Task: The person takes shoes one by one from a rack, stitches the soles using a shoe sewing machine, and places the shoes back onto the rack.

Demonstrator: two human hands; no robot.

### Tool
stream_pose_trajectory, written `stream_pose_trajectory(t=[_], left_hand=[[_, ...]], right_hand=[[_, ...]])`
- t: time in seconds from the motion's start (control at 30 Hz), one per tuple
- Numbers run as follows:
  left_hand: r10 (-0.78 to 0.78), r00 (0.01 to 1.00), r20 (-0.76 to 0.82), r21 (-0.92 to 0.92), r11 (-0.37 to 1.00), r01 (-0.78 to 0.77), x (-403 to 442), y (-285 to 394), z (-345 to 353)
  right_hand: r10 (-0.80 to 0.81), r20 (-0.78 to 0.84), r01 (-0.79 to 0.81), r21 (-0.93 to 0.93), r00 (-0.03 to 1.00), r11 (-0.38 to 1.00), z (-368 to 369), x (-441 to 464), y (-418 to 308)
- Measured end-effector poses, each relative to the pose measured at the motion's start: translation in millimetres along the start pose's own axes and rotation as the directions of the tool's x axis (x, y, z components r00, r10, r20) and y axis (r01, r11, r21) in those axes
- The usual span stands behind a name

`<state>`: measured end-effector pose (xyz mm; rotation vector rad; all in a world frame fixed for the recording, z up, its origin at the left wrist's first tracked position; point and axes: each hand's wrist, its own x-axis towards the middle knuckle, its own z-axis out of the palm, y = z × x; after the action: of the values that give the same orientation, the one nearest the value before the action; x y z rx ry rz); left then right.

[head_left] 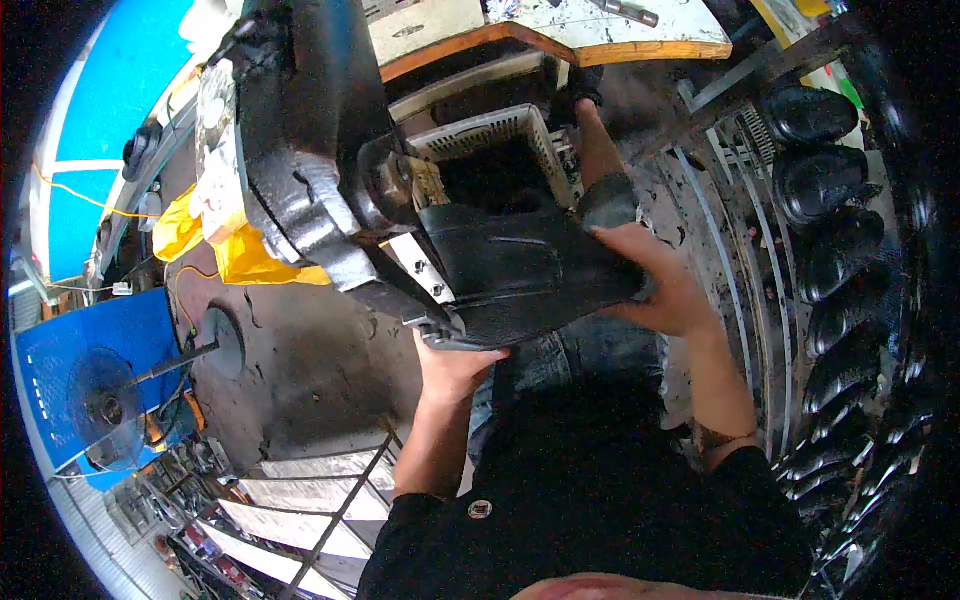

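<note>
A black moulded piece (520,265) with raised contour lines lies across in front of me, its left edge up against the head of a dark machine (290,190). My right hand (665,285) grips the piece's right end, with the thumb on top and the fingers partly hidden. At the near left corner, my left hand (457,368) holds the edge close under the machine head; most of its fingers are hidden beneath the piece. Beside the piece, a white metal plate (418,268) with two screws is fixed to the machine.
A pale plastic crate (490,122) with dark contents stands behind the piece. At right, several black moulded parts (820,180) line a rack. A worktable (655,30) is at the top, yellow plastic (245,255) at left, and a standing fan (110,400) farther left.
</note>
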<state>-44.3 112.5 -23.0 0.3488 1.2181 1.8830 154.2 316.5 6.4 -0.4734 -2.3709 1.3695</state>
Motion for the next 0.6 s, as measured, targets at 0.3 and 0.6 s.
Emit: stream_pose_trajectory(t=[0.3, 0.6], left_hand=[[-0.049, 0.999, -0.001, -0.214, 0.976, 0.048, -9, -1, 6], [0.149, 0.969, 0.195, 0.456, 0.861, -0.224, 9, 27, 47]], right_hand=[[-0.194, 0.074, 0.207, -0.295, 0.978, 0.933, -68, 23, -67], [-0.144, 0.06, 0.154, -0.205, 0.988, 0.967, -17, 41, -84]])
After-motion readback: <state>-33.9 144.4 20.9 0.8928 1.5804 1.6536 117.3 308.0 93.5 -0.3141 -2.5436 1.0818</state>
